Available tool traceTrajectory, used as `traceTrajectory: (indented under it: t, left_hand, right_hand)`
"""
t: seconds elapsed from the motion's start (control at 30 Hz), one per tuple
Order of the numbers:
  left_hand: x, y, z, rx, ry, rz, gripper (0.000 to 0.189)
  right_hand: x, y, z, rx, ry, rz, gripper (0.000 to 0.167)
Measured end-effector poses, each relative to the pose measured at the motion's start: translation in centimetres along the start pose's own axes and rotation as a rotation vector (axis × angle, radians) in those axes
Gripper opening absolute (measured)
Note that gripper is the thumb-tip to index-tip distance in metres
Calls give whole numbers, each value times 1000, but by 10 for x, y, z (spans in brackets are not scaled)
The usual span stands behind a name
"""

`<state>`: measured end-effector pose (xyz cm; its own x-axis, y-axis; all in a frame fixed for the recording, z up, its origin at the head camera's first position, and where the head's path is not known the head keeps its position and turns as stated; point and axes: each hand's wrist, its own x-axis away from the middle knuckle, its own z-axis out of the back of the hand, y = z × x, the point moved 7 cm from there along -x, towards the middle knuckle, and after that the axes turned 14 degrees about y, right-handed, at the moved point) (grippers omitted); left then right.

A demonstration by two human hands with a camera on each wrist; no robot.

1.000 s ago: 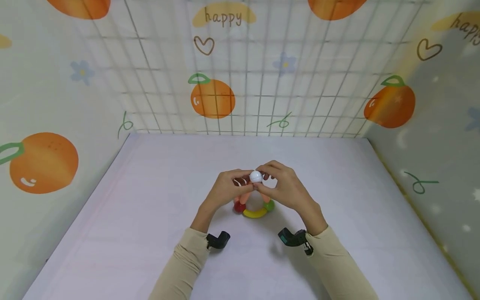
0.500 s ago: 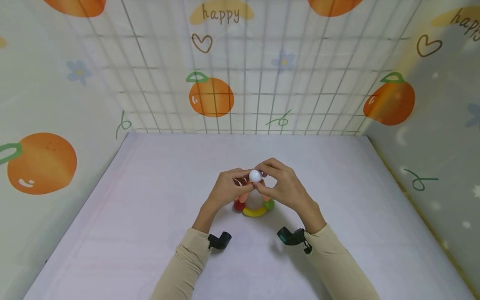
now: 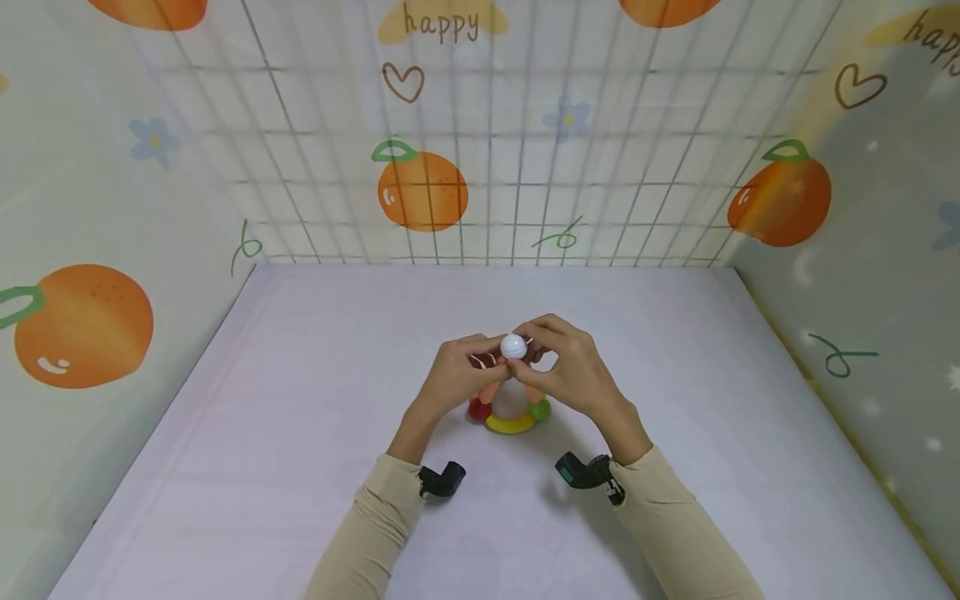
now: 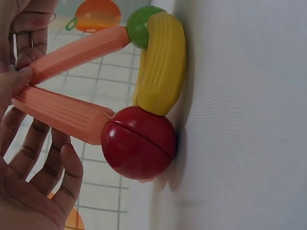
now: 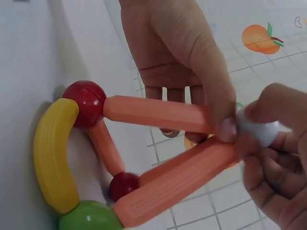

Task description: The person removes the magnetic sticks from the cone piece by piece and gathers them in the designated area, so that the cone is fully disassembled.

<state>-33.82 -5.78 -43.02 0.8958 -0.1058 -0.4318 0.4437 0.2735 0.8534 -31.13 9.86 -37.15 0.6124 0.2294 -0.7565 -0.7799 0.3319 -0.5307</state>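
Observation:
A frame of toy building pieces stands on the table between my hands. Its base shows a yellow curved rod [image 4: 165, 62], a red ball [image 4: 139, 142], a green ball [image 4: 144, 26] and a second red ball [image 5: 124, 186] behind. Orange ribbed rods [image 5: 158, 113] slant up from the balls and meet at the top. There, my left hand [image 3: 459, 373] pinches the rod ends with its thumb in front. My right hand [image 3: 568, 365] pinches a glossy white ball [image 3: 513, 347] at the apex. Fingers hide the contact between ball and rods.
The white table [image 3: 300, 400] reaches back to a wire grid [image 3: 517, 200] behind a printed cloth. Cloth walls [image 3: 75, 433] border both sides. A black wrist camera [image 3: 442, 480] is strapped at the left sleeve, and another camera [image 3: 583, 472] at the right.
The white ball has turned slightly in the fingers, its seam shifting. Both hands stay nearly in place at the top of the frame, and the head view has tilted a little.

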Motion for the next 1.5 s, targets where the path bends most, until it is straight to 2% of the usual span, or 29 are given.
traceTrajectory:
  t: [0.17, 0.27, 0.6, 0.77, 1.0, 1.27, 1.5]
  left_hand:
    - [-1, 1, 0, -14, -8, -13, 31]
    - [-1, 3, -2, -25, -29, -22, 24]
    - [1, 0, -4, -25, -39, 32, 35]
    - [1, 2, -5, -26, -40, 25, 34]
    - [1, 2, -7, -23, -38, 21, 33]
    - [2, 3, -8, -19, -21, 37, 33]
    - [2, 3, -6, -18, -39, 20, 32]
  right_hand:
    - [-2, -1, 2, -32, 12, -35, 28]
    - [-4, -3, 4, -7, 23, -46, 30]
    - [-12, -7, 36, 68, 134, -22, 37]
    - [-12, 6, 53, 123, 188, -62, 37]
    - [-8, 30, 67, 223, 202, -130, 34]
    - [1, 57, 70, 292, 191, -229, 32]
    - [10, 78, 68, 350, 160, -342, 30]
